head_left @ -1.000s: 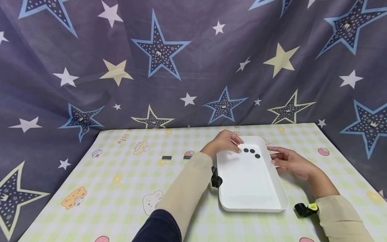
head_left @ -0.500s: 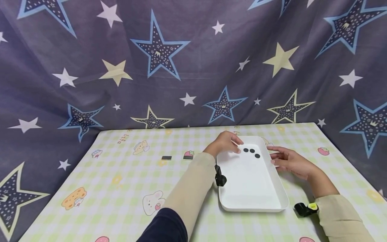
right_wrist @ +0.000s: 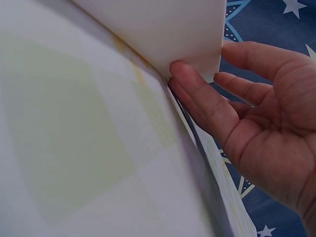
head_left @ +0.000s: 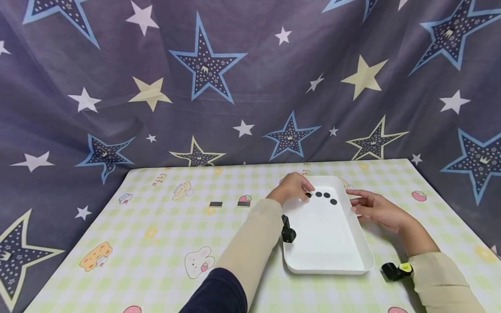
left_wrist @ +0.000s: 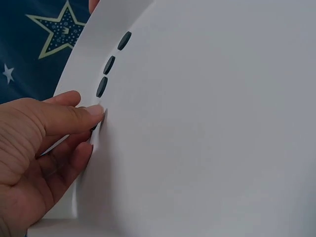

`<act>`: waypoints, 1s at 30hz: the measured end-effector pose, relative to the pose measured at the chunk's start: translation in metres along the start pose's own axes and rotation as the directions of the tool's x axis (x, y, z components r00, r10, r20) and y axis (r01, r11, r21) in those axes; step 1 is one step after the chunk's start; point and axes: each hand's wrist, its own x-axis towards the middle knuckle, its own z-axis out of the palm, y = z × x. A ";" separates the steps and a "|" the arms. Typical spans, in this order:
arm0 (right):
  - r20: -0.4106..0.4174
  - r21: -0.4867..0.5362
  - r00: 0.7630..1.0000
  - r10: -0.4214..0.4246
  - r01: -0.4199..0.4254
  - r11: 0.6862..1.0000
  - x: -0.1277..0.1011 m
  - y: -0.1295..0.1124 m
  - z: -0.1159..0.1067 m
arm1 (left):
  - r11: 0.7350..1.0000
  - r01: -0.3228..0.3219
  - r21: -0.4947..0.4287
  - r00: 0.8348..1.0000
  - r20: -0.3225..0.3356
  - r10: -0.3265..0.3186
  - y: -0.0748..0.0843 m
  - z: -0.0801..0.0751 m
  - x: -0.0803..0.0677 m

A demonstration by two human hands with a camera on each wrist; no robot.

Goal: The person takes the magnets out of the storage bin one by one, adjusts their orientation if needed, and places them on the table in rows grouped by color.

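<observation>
A white tray [head_left: 326,237] lies on the table, with three black discs [head_left: 326,195] in a short curved row on its floor near the far wall. At the row's left end, my left hand [head_left: 291,188] reaches in over the tray's left wall. Its thumb and fingers pinch another black disc [left_wrist: 94,129], mostly hidden by the fingertips in the left wrist view. On the tray's right side, my right hand [head_left: 377,211] has its fingers extended, with fingertips right at the outer wall. The right wrist view shows those fingers [right_wrist: 197,91] at the tray's edge.
Two small dark flat pieces [head_left: 215,204] with light front edges lie on the table left of the tray. The checked tablecloth [head_left: 129,208] runs back to a star-patterned curtain [head_left: 254,87].
My left hand has shifted slightly down and left-arm sleeve rightward, so part of the disc at its fingertips shows again. The right hand and the tray have stayed put.
</observation>
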 end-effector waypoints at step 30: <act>0.006 0.008 1.000 -0.012 0.012 1.000 -0.001 -0.001 0.001 | 0.988 -0.150 -0.024 0.988 0.035 0.151 0.000 -0.001 -0.001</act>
